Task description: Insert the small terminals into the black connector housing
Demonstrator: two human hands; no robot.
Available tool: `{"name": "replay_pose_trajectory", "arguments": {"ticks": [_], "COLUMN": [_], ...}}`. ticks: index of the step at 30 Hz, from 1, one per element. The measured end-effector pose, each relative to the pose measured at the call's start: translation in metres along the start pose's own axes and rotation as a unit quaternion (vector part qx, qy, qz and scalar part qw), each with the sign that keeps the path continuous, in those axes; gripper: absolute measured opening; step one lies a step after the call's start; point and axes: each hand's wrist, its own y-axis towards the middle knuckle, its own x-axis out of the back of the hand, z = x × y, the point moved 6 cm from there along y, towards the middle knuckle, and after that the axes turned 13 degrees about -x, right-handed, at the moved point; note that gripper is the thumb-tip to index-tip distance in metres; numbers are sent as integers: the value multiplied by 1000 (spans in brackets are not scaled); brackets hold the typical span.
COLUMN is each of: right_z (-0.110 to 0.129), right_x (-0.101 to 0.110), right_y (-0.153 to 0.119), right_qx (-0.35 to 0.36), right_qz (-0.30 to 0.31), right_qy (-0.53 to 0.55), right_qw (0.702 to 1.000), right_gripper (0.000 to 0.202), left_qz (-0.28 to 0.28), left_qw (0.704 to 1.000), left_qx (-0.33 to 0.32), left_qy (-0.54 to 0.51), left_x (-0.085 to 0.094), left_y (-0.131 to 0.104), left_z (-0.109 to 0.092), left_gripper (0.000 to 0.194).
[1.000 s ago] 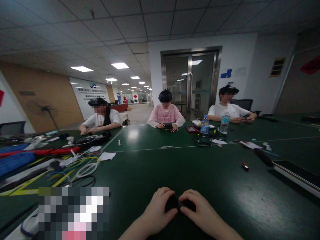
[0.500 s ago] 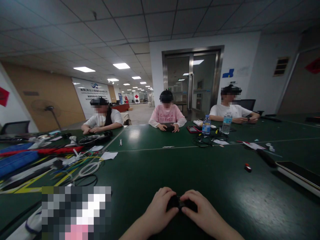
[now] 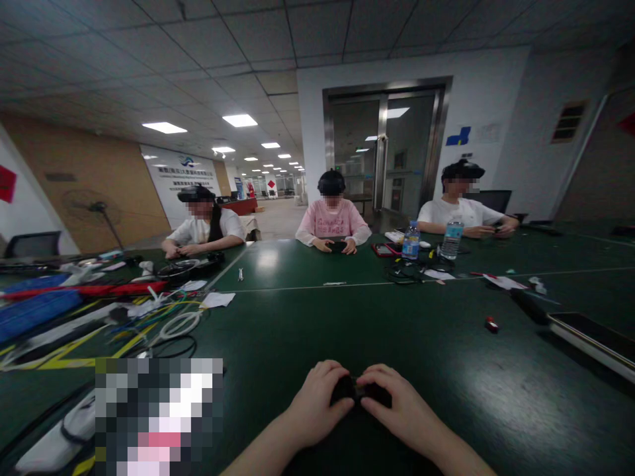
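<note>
Black object (image 3: 358, 391) is on or just above the green worktop (image 3: 278, 330); which, I cannot tell. Left hand (image 3: 315, 400) and right hand (image 3: 397, 400) flank it closely. Each grasps one end, curled fingers (image 3: 330, 371) and thumbs (image 3: 341, 410) partly spread around it. Red item (image 3: 491, 324) lies well apart, rightward.

Illumination is dim overall. Ceiling panels (image 3: 240, 120) emit white light. The table (image 3: 278, 324) shows diffuse glare at lower right. Wide-angle distortion stretches the edges; pixelation masks the lower left.
</note>
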Motion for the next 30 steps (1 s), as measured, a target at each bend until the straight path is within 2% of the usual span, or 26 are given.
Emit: {"name": "replay_pose_trajectory", "arguments": {"ticks": [8,13,19,30], "right_z": [-4,-6,-3,-4], "right_x": [-2,-2,-1,-2], "right_y": [3,3,1,2], "right_qx": [2,9,5,4], "right_qz": [0,-7,-7,2], "right_qy": [-1,-5,-7,-13], "right_qw": [1000,1000,1000,1000], "right_gripper": [19,19,21,19], "left_qz": [-1,-6,-9,-15], "left_qw": [1000,1000,1000,1000], "left_qx": [-2,-8,-13,-17], "left_qy": [-8,-15,-7,-12], "left_x": [1,1,0,0], "left_y": [-1,-1,-1,-1], "left_z": [0,1,3,3], "left_gripper": [38,48,40,40]}}
